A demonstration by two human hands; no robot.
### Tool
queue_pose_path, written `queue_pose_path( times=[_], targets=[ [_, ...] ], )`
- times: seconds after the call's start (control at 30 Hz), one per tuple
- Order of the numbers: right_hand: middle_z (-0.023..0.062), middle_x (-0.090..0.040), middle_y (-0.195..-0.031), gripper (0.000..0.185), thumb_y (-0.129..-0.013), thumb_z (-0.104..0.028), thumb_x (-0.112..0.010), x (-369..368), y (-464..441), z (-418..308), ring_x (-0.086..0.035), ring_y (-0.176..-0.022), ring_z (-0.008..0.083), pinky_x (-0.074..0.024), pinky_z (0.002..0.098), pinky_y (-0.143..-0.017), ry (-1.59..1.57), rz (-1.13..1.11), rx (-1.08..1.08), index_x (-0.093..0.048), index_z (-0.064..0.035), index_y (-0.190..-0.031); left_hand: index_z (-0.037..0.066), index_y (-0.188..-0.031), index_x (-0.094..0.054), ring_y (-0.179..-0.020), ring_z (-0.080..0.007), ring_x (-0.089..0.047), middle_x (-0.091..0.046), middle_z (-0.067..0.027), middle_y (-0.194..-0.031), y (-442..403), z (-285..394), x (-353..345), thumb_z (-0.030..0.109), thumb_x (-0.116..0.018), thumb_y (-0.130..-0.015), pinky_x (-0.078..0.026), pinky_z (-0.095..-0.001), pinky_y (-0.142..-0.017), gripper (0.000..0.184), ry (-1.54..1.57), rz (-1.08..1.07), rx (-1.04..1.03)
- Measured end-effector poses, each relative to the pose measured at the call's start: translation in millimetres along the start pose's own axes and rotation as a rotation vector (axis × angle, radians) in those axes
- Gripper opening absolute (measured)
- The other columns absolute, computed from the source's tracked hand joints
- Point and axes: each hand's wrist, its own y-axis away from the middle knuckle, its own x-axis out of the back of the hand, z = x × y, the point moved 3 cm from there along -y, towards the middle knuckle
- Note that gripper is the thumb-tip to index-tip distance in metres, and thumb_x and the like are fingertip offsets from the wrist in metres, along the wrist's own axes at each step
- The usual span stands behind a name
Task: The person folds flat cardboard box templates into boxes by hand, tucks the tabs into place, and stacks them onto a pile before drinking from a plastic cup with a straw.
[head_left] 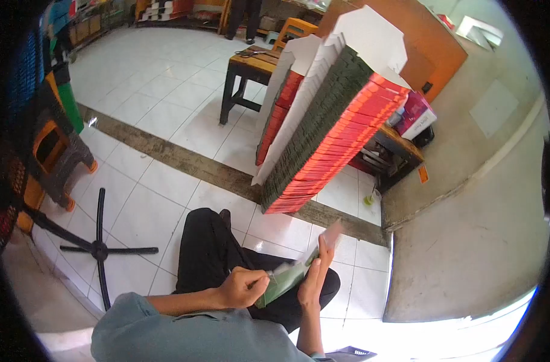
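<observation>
A green and white piece of folded card [287,282], with a pale pinkish flap at its far end, is held above my lap. My right hand [313,274] lies along its right side, fingers stretched up behind the flap and supporting it. My left hand [243,287] is closed at the card's left edge, fingertips pinching near a white flap there. The flaps look partly blurred. In front of my knees stands a tall leaning stack of nested red and dark green card boxes [332,136] with white insides.
A shorter stack of similar boxes [281,102] stands behind it. Scissors lie on a wooden stool [254,59]. To the left are a black cross-shaped stand base [99,249] and a plastic stool [57,157]. A wall [450,241] rises at right; a person's legs [243,21] show far back.
</observation>
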Motion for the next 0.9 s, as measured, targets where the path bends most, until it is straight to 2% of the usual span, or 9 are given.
queue_pose_path(
  times=[0.1,0.13,0.23,0.37,0.5,0.63,0.67,0.77,0.9],
  targets=[
    [0.0238,-0.02,-0.155,0.041,-0.102,-0.026,-0.038,-12.0,16.5,35.7,-0.023,-0.144,0.0351,-0.0179,0.0426,-0.115,-0.353,-0.007,-0.12,-0.045,0.002,-0.13,0.0,-0.103,-0.064,-0.048,-0.0097,-0.049,-0.052,-0.0056,-0.055,-15.1,1.2,-3.2,0.01,-0.059,-0.093,-0.041,-0.0312,-0.046,0.015,-0.039,0.237,0.013],
    [0.0255,-0.018,-0.155,0.033,-0.098,-0.018,-0.045,-7.5,20.2,32.7,-0.023,-0.143,0.0363,-0.018,0.0427,-0.115,-0.32,-0.037,-0.072,-0.045,0.0021,-0.123,0.0,-0.128,-0.053,-0.051,-0.008,-0.05,-0.051,-0.0017,-0.056,-16.7,8.4,3.1,0.007,-0.063,-0.088,-0.043,-0.0278,-0.051,0.042,0.038,0.187,0.424],
    [0.0231,-0.026,-0.151,0.034,-0.094,-0.014,-0.052,-11.0,20.9,-5.1,-0.026,-0.14,0.0314,-0.0193,0.0383,-0.113,-0.128,-0.036,0.15,-0.045,0.0012,-0.123,-0.002,-0.136,-0.044,-0.056,-0.0055,-0.048,-0.049,0.0024,-0.057,-24.3,-6.5,9.3,0.006,-0.065,-0.084,-0.041,-0.0235,-0.057,0.056,0.06,0.075,0.376],
    [0.0241,-0.024,-0.155,0.027,-0.092,-0.003,-0.053,-16.1,24.3,-3.5,-0.024,-0.143,0.0348,-0.0182,0.0424,-0.116,-0.238,-0.264,-0.029,-0.052,0.0003,-0.119,-0.005,-0.133,-0.045,-0.063,-0.0025,-0.041,-0.045,0.0072,-0.059,-38.3,3.5,7.4,0.0,-0.062,-0.083,-0.034,-0.0188,-0.063,0.053,0.044,-0.011,0.059],
    [0.0215,-0.026,-0.155,0.027,-0.099,-0.007,-0.046,-23.4,36.5,-4.6,-0.028,-0.143,0.0329,-0.0202,0.0412,-0.116,-0.48,-0.446,-0.091,-0.055,-0.0002,-0.123,-0.006,-0.13,-0.047,-0.064,-0.0022,-0.04,-0.046,0.0073,-0.063,-50.4,9.2,13.9,0.0,-0.063,-0.084,-0.033,-0.0192,-0.064,0.049,0.258,-0.01,0.197],
    [0.0241,-0.054,-0.132,0.032,-0.103,-0.021,-0.042,-1.9,28.7,18.2,-0.053,-0.122,0.034,-0.0377,0.0405,-0.105,0.059,-0.006,0.01,-0.057,0.0015,-0.119,-0.005,-0.129,-0.048,-0.084,-0.0176,-0.055,-0.063,-0.005,-0.086,-39.4,-19.2,14.0,0.014,-0.066,-0.086,-0.041,-0.0322,-0.086,0.05,-0.103,0.084,0.026],
    [0.0204,-0.058,-0.122,0.037,-0.104,-0.028,-0.039,6.8,23.8,29.6,-0.056,-0.115,0.0325,-0.0388,0.0396,-0.103,-0.035,0.214,-0.083,-0.06,0.0016,-0.111,-0.004,-0.133,-0.045,-0.108,-0.0295,-0.053,-0.059,-0.0156,-0.115,-32.2,-27.1,18.5,0.025,-0.07,-0.086,-0.037,-0.0404,-0.098,0.061,-0.295,0.234,-0.084],
    [0.013,-0.064,-0.109,0.05,-0.106,-0.04,-0.034,34.0,19.1,69.2,-0.061,-0.102,0.0243,-0.0427,0.0354,-0.097,-0.616,0.625,-0.426,-0.062,0.0014,-0.106,-0.005,-0.141,-0.034,-0.124,-0.0282,-0.045,-0.043,-0.0189,-0.136,-10.9,-41.2,24.7,0.041,-0.065,-0.092,-0.037,-0.0392,-0.102,0.074,-0.485,0.481,-0.039],
    [0.0102,-0.064,-0.111,0.049,-0.106,-0.039,-0.032,12.9,43.9,120.0,-0.06,-0.103,0.0178,-0.0409,0.0313,-0.1,-0.8,0.518,-0.693,-0.061,-0.0014,-0.117,-0.002,-0.136,-0.044,-0.125,-0.0318,-0.049,-0.052,-0.0184,-0.13,10.9,-65.3,-12.7,0.035,-0.074,-0.086,-0.038,-0.0434,-0.101,0.069,-0.02,0.022,0.159]
  ],
)
